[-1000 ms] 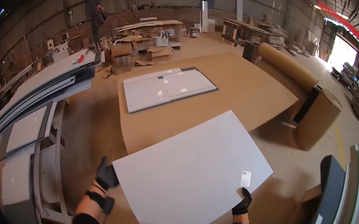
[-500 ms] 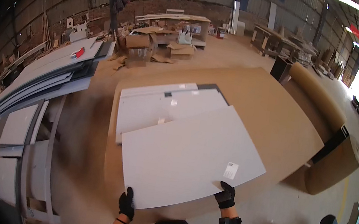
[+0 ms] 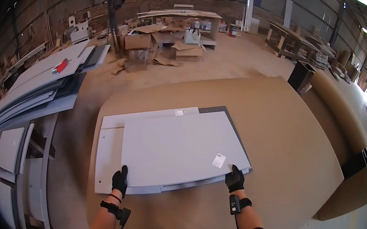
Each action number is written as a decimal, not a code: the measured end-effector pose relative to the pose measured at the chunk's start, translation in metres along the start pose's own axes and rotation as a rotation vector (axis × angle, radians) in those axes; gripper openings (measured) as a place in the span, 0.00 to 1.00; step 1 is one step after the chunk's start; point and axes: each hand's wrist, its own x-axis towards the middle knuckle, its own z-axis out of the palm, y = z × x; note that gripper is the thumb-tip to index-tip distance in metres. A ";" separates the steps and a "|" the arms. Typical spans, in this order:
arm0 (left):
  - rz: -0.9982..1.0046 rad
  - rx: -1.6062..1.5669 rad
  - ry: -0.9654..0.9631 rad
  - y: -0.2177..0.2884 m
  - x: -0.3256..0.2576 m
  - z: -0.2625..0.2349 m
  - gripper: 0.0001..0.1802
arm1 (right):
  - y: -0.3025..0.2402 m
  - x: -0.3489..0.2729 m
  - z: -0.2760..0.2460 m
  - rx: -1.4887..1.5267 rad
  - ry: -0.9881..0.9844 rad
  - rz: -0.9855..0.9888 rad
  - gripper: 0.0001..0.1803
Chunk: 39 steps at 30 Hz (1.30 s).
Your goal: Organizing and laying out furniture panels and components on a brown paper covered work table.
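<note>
A light grey flat panel [image 3: 170, 145] with a white label [image 3: 219, 160] near its right end lies over a low stack of similar panels [image 3: 108, 155]. The stack shows along the left, far and near edges, with a dark grey panel edge at the far right. My left hand [image 3: 120, 181], in a black glove, grips the panel's near left corner, thumb on top. At the near right corner my gloved right hand [image 3: 234, 180] holds the panel the same way. The fingers under the panel are hidden.
Brown paper or cardboard sheeting [image 3: 290, 147] spreads beneath the stack, with a large roll [image 3: 339, 112] of it at the right. On the left, a pile of grey panels [image 3: 39, 81] carries a tape dispenser [image 3: 61, 67]. Cardboard boxes [image 3: 187, 52] and a workbench [image 3: 210, 34] stand farther back.
The panel has moved away from me and slightly left, coming down over the stack and covering most of it. Both hands have travelled forward with it, keeping their grip.
</note>
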 end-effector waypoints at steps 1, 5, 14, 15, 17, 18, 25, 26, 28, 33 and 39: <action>-0.004 0.005 0.003 0.004 0.015 0.010 0.33 | 0.005 0.020 0.003 0.023 0.034 0.018 0.06; 0.039 0.143 0.052 0.007 0.061 0.055 0.33 | 0.010 0.083 0.000 -0.087 0.050 0.009 0.04; -0.066 0.051 0.007 0.024 0.101 0.120 0.33 | -0.001 0.154 -0.035 -0.110 0.090 0.144 0.05; -0.056 0.081 0.015 0.031 0.100 0.125 0.32 | -0.002 0.161 -0.038 -0.120 0.111 0.142 0.05; -0.049 0.201 0.007 0.033 0.100 0.128 0.31 | -0.010 0.161 -0.023 -0.129 0.198 0.117 0.07; -0.049 0.261 0.007 0.030 0.100 0.125 0.31 | -0.025 0.150 -0.006 -0.367 0.195 0.256 0.08; 0.542 0.886 -0.088 -0.012 0.083 0.087 0.41 | -0.113 0.142 0.005 -2.128 0.033 -0.168 0.33; 0.465 0.967 -0.238 -0.012 0.078 0.092 0.51 | -0.111 0.139 0.005 -2.058 0.016 -0.364 0.36; 0.614 0.926 -0.082 -0.027 0.070 0.098 0.50 | -0.104 0.148 0.021 -2.071 -0.039 -0.136 0.39; 0.716 0.869 0.069 -0.043 0.073 0.105 0.42 | -0.091 0.164 0.021 -1.922 -0.142 0.003 0.35; 0.593 0.912 0.012 -0.036 0.072 0.105 0.39 | -0.086 0.170 0.016 -1.950 -0.028 0.022 0.34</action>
